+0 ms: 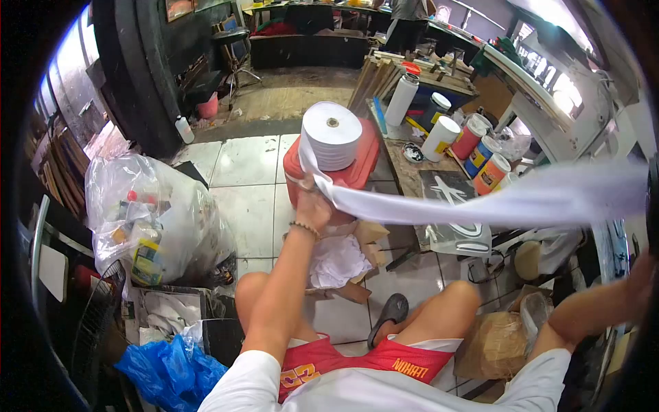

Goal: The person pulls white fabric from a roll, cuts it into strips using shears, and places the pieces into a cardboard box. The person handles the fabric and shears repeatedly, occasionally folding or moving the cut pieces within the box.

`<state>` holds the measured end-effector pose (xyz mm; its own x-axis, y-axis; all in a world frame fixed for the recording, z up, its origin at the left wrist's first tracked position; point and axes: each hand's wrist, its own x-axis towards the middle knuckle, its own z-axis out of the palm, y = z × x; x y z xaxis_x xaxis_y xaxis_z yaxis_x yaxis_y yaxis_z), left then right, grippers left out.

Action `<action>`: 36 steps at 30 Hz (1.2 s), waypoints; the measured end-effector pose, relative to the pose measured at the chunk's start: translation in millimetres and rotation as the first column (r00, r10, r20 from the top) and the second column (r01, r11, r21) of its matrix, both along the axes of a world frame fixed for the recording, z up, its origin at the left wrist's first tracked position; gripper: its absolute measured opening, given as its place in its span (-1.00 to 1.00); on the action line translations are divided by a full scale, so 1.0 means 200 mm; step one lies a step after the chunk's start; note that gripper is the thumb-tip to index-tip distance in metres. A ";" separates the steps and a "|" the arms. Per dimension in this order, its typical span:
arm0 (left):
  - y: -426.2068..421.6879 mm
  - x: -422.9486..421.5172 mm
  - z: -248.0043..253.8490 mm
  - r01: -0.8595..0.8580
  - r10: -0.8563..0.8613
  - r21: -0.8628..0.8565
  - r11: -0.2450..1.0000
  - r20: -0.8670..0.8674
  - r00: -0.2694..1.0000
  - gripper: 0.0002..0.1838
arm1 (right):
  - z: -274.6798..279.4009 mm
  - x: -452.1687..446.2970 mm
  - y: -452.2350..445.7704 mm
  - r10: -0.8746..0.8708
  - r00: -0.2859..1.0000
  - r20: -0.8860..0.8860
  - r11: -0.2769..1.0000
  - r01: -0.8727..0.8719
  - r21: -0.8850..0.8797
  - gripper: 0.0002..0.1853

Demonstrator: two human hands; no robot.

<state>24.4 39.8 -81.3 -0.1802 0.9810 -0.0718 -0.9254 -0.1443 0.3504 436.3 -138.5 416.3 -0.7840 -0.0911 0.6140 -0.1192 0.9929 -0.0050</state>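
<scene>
A large roll of white ribbon (pixel 332 130) stands upright on a red plastic stool (pixel 368 154) in front of me. From the roll, a wide white strip (pixel 419 204) runs through my left hand and stretches to the right edge, blurred by motion on that side. My left hand (pixel 314 206), with a beaded bracelet at the wrist, is closed on the strip just below the roll. At the far right edge my right hand (pixel 644 275) is dark, smeared and partly cut off; its fingers cannot be made out. Below the stool sits a cardboard box (pixel 371 255) with crumpled white material (pixel 338 261).
On the right, a wooden bench (pixel 401 161) bears paint containers (pixel 441 139) and a white bottle (pixel 402 99). A clear bag of waste (pixel 154 213) and a blue plastic bag (pixel 171 367) lie left. A brown package (pixel 491 343) is near my right leg. Another person (pixel 410 24) stands at the back.
</scene>
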 end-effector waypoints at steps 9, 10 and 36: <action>0.75 -0.98 0.13 -0.298 0.229 -0.022 0.954 -0.588 0.775 -0.63 | -0.94 0.57 -0.23 -0.353 0.897 -0.265 0.903 0.253 -0.348 -0.63; 0.80 -0.96 0.26 -0.390 0.286 -0.015 0.921 -0.655 0.700 -0.66 | -1.11 0.55 -0.25 -0.506 0.828 -0.241 0.805 0.354 -0.476 -0.58; 1.35 -0.40 1.26 -0.259 0.369 0.264 0.929 -0.632 0.682 -0.67 | -2.17 1.19 -0.55 -0.810 0.326 -0.488 0.260 -0.546 -0.797 -0.76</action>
<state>-55.6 309.6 171.2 -0.4262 0.8461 0.3202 -0.3538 -0.4817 0.8018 673.7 -249.1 -17.5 0.2683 0.9341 0.2355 -0.5846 0.3522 -0.7309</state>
